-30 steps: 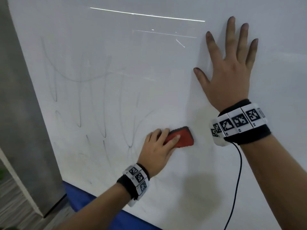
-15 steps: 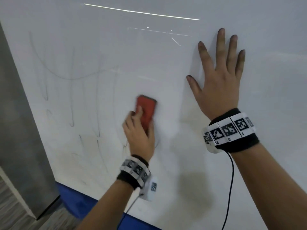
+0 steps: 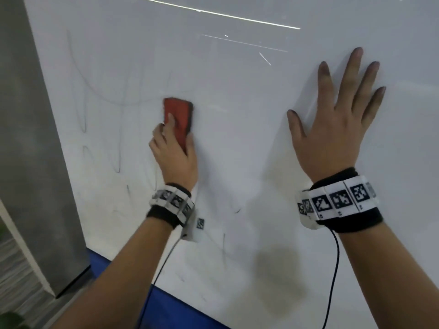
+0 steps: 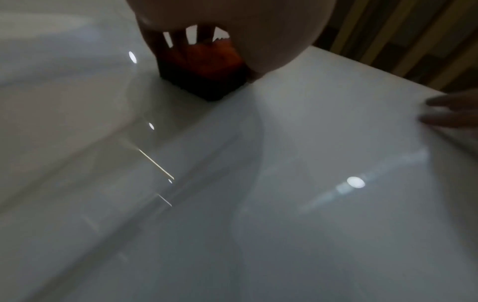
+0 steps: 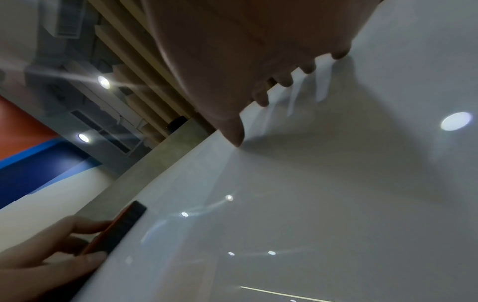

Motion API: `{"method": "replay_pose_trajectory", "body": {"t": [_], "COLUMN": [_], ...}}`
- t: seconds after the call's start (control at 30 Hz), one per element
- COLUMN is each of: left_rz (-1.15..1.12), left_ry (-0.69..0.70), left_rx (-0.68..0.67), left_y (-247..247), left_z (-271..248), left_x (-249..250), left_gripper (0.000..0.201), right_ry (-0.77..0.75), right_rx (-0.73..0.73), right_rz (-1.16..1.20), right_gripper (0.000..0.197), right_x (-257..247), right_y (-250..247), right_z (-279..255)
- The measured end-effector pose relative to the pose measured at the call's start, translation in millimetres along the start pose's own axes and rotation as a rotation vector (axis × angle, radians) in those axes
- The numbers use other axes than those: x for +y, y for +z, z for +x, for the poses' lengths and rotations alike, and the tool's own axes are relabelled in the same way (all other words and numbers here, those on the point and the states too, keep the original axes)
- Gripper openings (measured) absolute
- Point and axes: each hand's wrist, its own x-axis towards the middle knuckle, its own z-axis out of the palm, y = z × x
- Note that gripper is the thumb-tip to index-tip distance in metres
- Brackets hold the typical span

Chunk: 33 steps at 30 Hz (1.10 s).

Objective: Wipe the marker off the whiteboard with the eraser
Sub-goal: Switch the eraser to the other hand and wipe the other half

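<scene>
A red eraser (image 3: 178, 119) with a dark felt base stands upright against the whiteboard (image 3: 237, 150), left of centre. My left hand (image 3: 174, 153) grips it from below, thumb on its right edge and fingers over its back. The left wrist view shows the same eraser (image 4: 207, 67) pressed on the board under my palm. Faint grey marker strokes (image 3: 118, 129) run left of and below the eraser. My right hand (image 3: 332, 119) lies flat on the board at the right, fingers spread. In the right wrist view the eraser (image 5: 121, 226) shows edge-on at the lower left.
A grey pillar (image 3: 31, 138) borders the board's left edge. A blue strip (image 3: 164, 307) runs under the board's lower edge. Cables hang from both wristbands (image 3: 337, 200). Ceiling lights reflect as bright streaks near the board's top (image 3: 218, 14).
My left hand has turned the eraser from lying sideways to upright and swept it up and to the left across the strokes. The right hand has stayed flat on the board.
</scene>
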Motion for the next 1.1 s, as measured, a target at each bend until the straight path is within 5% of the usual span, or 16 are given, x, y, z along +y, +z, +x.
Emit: {"method": "replay_pose_trajectory", "body": {"t": [0.13, 0.23, 0.43, 0.5, 0.67, 0.73, 0.8, 0.97, 1.03, 1.1], "left_rz": [0.067, 0.088, 0.072, 0.069, 0.039, 0.083, 0.125, 0.049, 0.077, 0.116], "left_ry": [0.379, 0.501, 0.027, -0.061, 0.415, 0.511, 0.388, -0.236, -0.281, -0.104], "left_rx": [-0.184, -0.216, 0.026, 0.052, -0.132, -0.130, -0.034, 0.124, 0.128, 0.103], "left_y": [0.1, -4.0, -20.5, -20.2, -11.4, -13.0, -15.8, -30.9, -27.2, -21.5], "left_z": [-82.1, -70.4, 91.7, 107.8, 25.9, 46.4, 89.1, 169.6, 160.6, 130.5], "left_x": [13.0, -0.5, -0.9, 13.6, 36.5, 16.8, -2.6, -49.4, -43.4, -26.5], "left_gripper": [0.048, 0.046, 0.056, 0.057, 0.050, 0.050, 0.052, 0.059, 0.059, 0.058], "right_ry": [-0.164, -0.229, -0.103, -0.080, -0.035, -0.038, -0.042, -0.046, -0.040, -0.076], "right_rx": [-0.035, -0.018, 0.026, 0.052, 0.080, 0.082, 0.082, 0.089, 0.086, 0.079], "right_rz": [0.024, 0.030, 0.077, 0.069, 0.059, 0.077, 0.085, 0.059, 0.042, 0.011], "right_gripper": [0.072, 0.069, 0.069, 0.068, 0.070, 0.069, 0.068, 0.066, 0.066, 0.065], "right_x": [-35.2, -57.3, -93.2, -99.6, -112.4, -113.3, -112.0, -113.1, -117.9, -130.8], "right_y": [12.2, 17.8, 20.9, 25.7, 34.5, 36.0, 37.4, 34.2, 31.7, 31.3], "right_z": [4.7, 35.6, 68.8, 64.8, 64.8, 66.5, 67.5, 65.8, 65.5, 66.7]}}
